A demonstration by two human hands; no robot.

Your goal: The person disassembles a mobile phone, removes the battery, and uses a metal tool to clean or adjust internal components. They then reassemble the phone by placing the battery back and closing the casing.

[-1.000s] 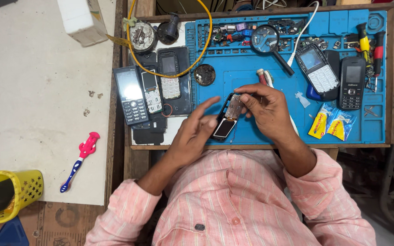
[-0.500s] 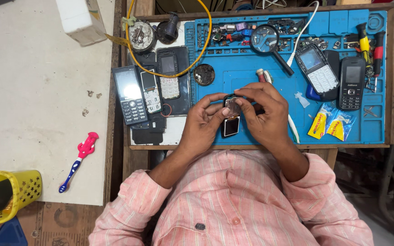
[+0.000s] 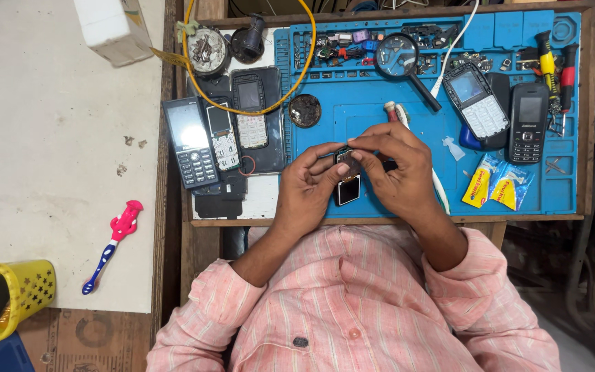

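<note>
Both of my hands meet over the front of a blue work mat [image 3: 352, 110]. Between them is a small dark phone body [image 3: 347, 186], held upright with its lower end showing below my fingers. My left hand [image 3: 308, 182] grips its left side. My right hand [image 3: 397, 169] pinches its top edge with thumb and fingers. The upper part of the phone is hidden by my fingertips.
Several keypad phones and open phone shells [image 3: 225, 138] lie left of the mat, two more phones [image 3: 528, 120] at its right. A magnifying glass [image 3: 397, 55], yellow cable [image 3: 304, 62], screwdrivers [image 3: 549, 58], yellow packets [image 3: 478, 187] and small parts sit around. A toothbrush [image 3: 111, 244] and yellow basket [image 3: 18, 293] lie left.
My hands have closed in around the phone body and turned it from tilted to upright. The right fingers now pinch its top.
</note>
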